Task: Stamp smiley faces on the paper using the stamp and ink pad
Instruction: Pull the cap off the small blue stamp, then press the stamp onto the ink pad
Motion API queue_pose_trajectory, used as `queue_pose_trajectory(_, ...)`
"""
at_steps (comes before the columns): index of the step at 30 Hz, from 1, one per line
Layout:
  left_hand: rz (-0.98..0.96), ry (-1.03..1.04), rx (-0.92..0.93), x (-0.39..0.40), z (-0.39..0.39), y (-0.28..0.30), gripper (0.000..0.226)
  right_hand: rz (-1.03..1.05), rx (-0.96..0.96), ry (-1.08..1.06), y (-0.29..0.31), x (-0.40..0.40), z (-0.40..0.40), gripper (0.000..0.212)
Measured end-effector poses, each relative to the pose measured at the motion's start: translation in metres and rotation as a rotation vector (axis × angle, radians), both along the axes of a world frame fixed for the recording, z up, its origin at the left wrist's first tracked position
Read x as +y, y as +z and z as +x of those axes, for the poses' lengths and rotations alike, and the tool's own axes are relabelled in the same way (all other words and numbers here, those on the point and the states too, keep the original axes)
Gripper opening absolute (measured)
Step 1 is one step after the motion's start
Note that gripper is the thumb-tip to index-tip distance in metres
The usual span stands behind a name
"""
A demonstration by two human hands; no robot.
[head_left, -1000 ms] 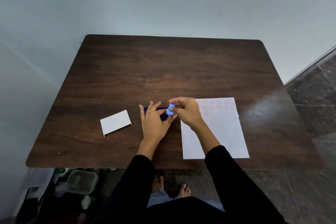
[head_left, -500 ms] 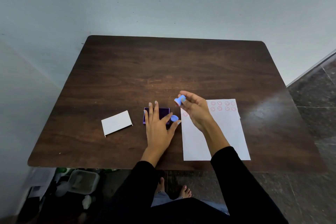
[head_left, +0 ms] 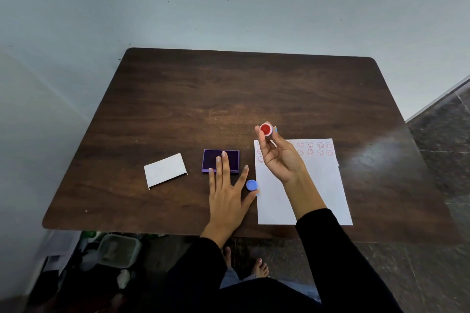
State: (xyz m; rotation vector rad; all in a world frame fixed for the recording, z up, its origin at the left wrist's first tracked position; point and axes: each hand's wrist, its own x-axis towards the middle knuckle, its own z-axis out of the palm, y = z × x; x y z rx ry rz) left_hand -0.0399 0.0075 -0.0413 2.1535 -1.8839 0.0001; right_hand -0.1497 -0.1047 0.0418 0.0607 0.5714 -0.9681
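My right hand (head_left: 278, 157) is raised above the top left of the white paper (head_left: 302, 195) and pinches the small round stamp (head_left: 266, 129), its red inked face turned up toward me. Red smiley faces (head_left: 315, 148) run in rows along the paper's top edge; some are hidden behind the hand. The purple ink pad (head_left: 232, 160) lies open left of the paper. My left hand (head_left: 227, 193) rests flat on the table with its fingers spread, fingertips on the pad's near edge. The stamp's blue cap (head_left: 251, 185) lies between my left thumb and forefinger.
The dark wooden table (head_left: 229, 99) stands against a pale wall. A white lid or card (head_left: 165, 170) lies left of the ink pad. Under the table's near left edge sit a plastic tub (head_left: 119, 251) and clutter. My bare feet (head_left: 249, 264) show on the dark tiled floor.
The blue cap came off the stamp and now lies by my left hand. My right hand lifted the stamp and turned its red face up. My left hand flattened on the table.
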Motion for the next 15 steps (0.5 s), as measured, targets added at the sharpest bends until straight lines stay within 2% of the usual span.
queue_pose_trajectory(3, 0.02, 0.037, 0.082, 0.003, 0.009, 0.001, 0.088, -0.014, 0.065, 0.024, 0.0, 0.001, 0.002, 0.02)
queue_pose_trajectory(7, 0.016, 0.198, 0.194, -0.001, 0.039, 0.004, 0.108, -0.176, 0.427, 0.041, -0.005, 0.003, 0.012, 0.019)
queue_pose_trajectory(10, 0.088, 0.233, 0.223, -0.006, 0.055, 0.004, 0.113, -0.344, 0.781, 0.1, -0.011, 0.008, 0.027, 0.021)
queue_pose_trajectory(13, 0.128, 0.208, 0.185, -0.008, 0.056, 0.004, 0.109, -0.468, 0.983, 0.206, -0.02, 0.016, 0.042, 0.025)
queue_pose_trajectory(15, 0.119, 0.182, 0.139, -0.009, 0.056, 0.005, 0.103, -0.644, 1.186, 0.25, -0.029, 0.021, 0.05, 0.028)
